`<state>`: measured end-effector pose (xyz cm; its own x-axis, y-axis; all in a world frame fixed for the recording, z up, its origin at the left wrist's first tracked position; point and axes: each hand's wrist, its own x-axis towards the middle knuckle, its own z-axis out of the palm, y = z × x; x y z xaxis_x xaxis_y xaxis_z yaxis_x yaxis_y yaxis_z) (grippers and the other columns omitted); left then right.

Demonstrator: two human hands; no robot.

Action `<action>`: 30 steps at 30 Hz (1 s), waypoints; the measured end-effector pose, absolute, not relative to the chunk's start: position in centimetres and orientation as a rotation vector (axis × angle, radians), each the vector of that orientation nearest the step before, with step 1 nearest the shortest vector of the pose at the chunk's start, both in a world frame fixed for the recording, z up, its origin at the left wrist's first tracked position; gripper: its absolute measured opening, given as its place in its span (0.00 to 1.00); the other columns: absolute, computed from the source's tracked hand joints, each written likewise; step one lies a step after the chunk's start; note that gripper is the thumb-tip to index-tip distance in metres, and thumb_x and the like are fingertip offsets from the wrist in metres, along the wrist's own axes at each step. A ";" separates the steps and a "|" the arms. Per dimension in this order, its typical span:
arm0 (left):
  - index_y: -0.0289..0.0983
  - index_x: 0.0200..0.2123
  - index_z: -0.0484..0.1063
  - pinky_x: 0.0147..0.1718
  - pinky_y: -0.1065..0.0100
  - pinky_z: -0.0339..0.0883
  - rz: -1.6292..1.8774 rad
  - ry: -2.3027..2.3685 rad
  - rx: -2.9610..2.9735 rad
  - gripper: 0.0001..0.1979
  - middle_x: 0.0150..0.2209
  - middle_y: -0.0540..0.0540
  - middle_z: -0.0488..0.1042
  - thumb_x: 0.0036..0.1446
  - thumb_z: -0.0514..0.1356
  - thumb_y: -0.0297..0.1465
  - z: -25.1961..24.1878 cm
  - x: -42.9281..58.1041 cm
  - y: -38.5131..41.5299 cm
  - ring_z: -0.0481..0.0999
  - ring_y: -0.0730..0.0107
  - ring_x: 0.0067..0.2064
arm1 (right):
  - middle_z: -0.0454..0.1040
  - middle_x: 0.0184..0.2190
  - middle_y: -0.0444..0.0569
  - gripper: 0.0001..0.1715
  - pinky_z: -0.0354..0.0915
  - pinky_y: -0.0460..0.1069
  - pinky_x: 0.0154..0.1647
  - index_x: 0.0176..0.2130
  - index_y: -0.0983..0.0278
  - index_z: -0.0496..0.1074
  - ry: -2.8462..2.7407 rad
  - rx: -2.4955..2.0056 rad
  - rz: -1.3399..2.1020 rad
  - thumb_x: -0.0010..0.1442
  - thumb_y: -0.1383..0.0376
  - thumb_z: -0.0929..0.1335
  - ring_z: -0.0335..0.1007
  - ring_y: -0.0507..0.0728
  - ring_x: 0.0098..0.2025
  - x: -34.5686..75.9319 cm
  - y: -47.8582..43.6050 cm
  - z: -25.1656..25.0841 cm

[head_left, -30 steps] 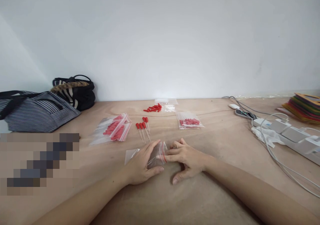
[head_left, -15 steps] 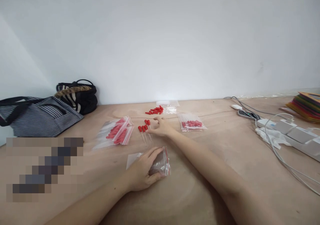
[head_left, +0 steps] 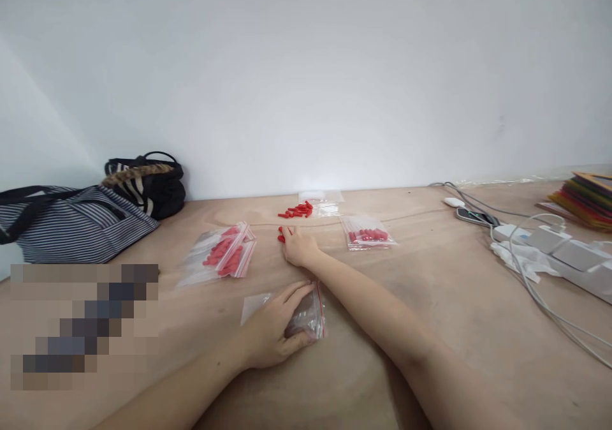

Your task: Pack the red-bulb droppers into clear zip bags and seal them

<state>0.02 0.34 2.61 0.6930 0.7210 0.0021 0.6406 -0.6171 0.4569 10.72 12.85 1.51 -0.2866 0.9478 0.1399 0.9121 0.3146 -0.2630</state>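
Observation:
My left hand [head_left: 275, 325] lies over a clear zip bag [head_left: 308, 315] with a red seal line, its thumb and fingers apart and resting on the plastic. Beyond it, my right hand [head_left: 301, 246] is closed round several droppers; only their red rubber bulbs [head_left: 281, 234] stick out at the fingertips, and the glass stems are hidden by the hand. To the left lie zip bags [head_left: 229, 254] filled with red bulbs. Another stack of bags [head_left: 369, 235] with red bulbs sits right of my right hand. Loose red bulbs [head_left: 297, 210] lie farther back beside clear glass tubes [head_left: 329, 209].
A striped bag [head_left: 86, 222] and a black bag [head_left: 165, 191] stand at the back left. On the right are a white power strip [head_left: 578, 264] with cables, a crumpled tissue [head_left: 521, 261], a small dark device [head_left: 473, 217] and a coloured stack [head_left: 586, 200]. A wall closes off the back.
My right hand has closed round the droppers, which lay spread on the table before, and their bulbs are now bunched at its fingers. My left hand has stayed on the bag.

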 end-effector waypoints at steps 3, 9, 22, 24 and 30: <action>0.38 0.57 0.47 0.53 0.56 0.54 0.279 1.040 2.484 0.32 0.58 0.41 0.53 0.52 0.57 0.35 2.6 0.0 0.4 0.55 0.56 0.57 | 0.64 0.46 0.60 0.22 0.62 0.55 0.39 0.53 0.65 0.53 -2.336 -1.723 0.194 0.58 0.69 0.56 0.66 0.62 0.45 11.2 12.6 1.7; 0.38 0.57 0.48 0.53 0.57 0.55 0.271 1.059 2.485 0.32 0.58 0.40 0.55 0.51 0.57 0.36 2.4 -0.2 0.6 0.57 0.55 0.56 | 0.65 0.44 0.66 0.22 0.64 0.51 0.37 0.52 0.73 0.52 -2.261 -1.895 0.200 0.58 0.74 0.56 0.67 0.61 0.44 13.5 11.1 2.2; 0.35 0.57 0.51 0.54 0.58 0.53 0.340 1.011 2.585 0.38 0.58 0.38 0.54 0.47 0.60 0.45 1.9 0.7 5.4 0.56 0.55 0.57 | 0.70 0.38 0.64 0.17 0.62 0.51 0.36 0.47 0.74 0.57 -2.055 -2.151 0.316 0.56 0.73 0.59 0.69 0.62 0.41 19.2 7.0 2.4; 0.36 0.57 0.51 0.54 0.57 0.53 0.321 1.019 2.590 0.38 0.58 0.39 0.53 0.47 0.59 0.47 1.8 0.7 5.4 0.56 0.54 0.57 | 0.70 0.39 0.64 0.16 0.62 0.52 0.37 0.46 0.72 0.58 -2.039 -2.165 0.340 0.58 0.68 0.59 0.69 0.63 0.41 19.5 6.8 2.4; 0.38 0.58 0.49 0.54 0.58 0.53 0.315 1.027 2.594 0.37 0.59 0.40 0.52 0.49 0.58 0.46 1.8 0.5 5.1 0.56 0.56 0.57 | 0.69 0.41 0.66 0.19 0.60 0.53 0.38 0.46 0.72 0.59 -1.992 -2.080 0.374 0.60 0.61 0.56 0.67 0.64 0.43 21.1 6.2 2.0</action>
